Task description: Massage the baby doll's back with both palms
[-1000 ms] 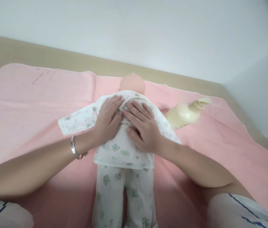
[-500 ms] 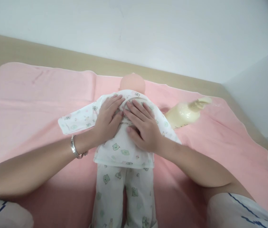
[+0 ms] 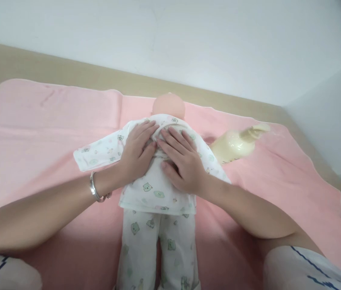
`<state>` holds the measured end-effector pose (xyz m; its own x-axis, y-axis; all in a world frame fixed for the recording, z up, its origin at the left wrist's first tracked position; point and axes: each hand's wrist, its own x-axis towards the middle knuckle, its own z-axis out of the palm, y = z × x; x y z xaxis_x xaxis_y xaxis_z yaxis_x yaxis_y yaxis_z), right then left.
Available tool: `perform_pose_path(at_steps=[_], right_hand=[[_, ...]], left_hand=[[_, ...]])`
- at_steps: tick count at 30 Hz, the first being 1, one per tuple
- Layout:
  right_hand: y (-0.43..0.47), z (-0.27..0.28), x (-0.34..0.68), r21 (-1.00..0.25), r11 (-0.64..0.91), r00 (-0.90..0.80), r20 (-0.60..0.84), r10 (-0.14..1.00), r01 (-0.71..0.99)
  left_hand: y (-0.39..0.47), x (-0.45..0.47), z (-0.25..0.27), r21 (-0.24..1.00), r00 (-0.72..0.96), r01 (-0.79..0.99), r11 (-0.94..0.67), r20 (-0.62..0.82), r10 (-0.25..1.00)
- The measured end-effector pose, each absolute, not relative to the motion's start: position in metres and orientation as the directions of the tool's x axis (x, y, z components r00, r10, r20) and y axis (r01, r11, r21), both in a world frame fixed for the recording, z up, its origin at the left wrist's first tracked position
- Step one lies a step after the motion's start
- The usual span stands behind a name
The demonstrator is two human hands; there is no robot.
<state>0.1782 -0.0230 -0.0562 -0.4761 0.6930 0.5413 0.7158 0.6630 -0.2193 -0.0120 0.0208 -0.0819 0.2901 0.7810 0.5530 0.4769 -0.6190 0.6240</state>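
A baby doll (image 3: 169, 104) lies with its bald head toward the wall and its back seemingly upward; no face shows. It wears a white long-sleeved top (image 3: 158, 197) and matching trousers (image 3: 174, 249), both printed with small green animals. My left hand (image 3: 140, 149) rests flat on the left of the upper back, fingers stretched out. Beside it my right hand (image 3: 184, 161) lies on the right of the back with its fingers spread. Between the fingertips the cloth is wrinkled. Neither hand grips anything.
A pink blanket (image 3: 76, 108) with a pale edge covers most of the wooden surface (image 3: 67, 66). To the doll's right a cream pump bottle (image 3: 233, 146) lies on its side, partly behind the sleeve. White walls (image 3: 170, 36) stand behind and at the right.
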Motion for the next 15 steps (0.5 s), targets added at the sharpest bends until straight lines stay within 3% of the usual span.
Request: perform_pose_path(at_steps=[15], right_hand=[[-0.0236, -0.0559, 0.1783, -0.223, 0.66, -0.481, 0.527, 0.701, 0.718]], left_hand=[[0.0203, -0.0119, -0.0827, 0.633, 0.286, 0.478, -0.609, 0.544, 0.789]])
